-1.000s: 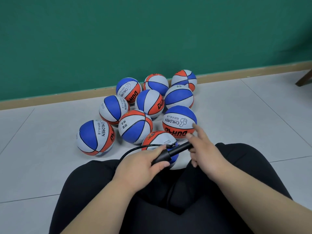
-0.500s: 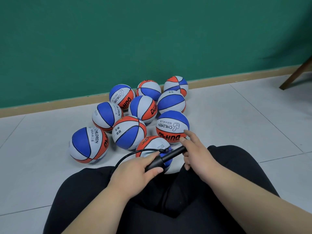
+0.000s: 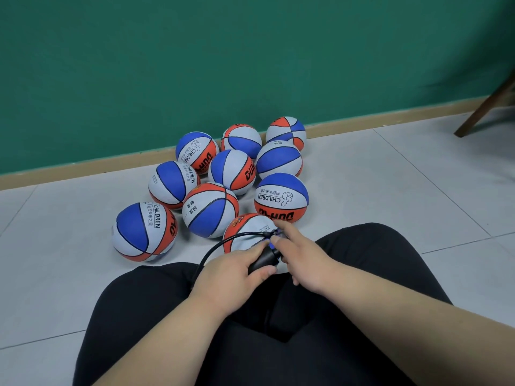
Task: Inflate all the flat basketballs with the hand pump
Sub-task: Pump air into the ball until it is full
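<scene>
Black hand pump (image 3: 263, 260) lies in the left hand (image 3: 231, 271), whose fingers (image 3: 250, 252) wrap its barrel; the right hand (image 3: 303, 257) covers the handle end, forefinger straight, and I cannot tell its hold. The nearest basketball (image 3: 245, 232) rests on the floor (image 3: 362, 190) just before the knees (image 3: 362, 246), the hose (image 3: 228, 238) looping to its top. No hand clasps that ball, so I judge a hard stroke could tug the hose and pull its end out.
</scene>
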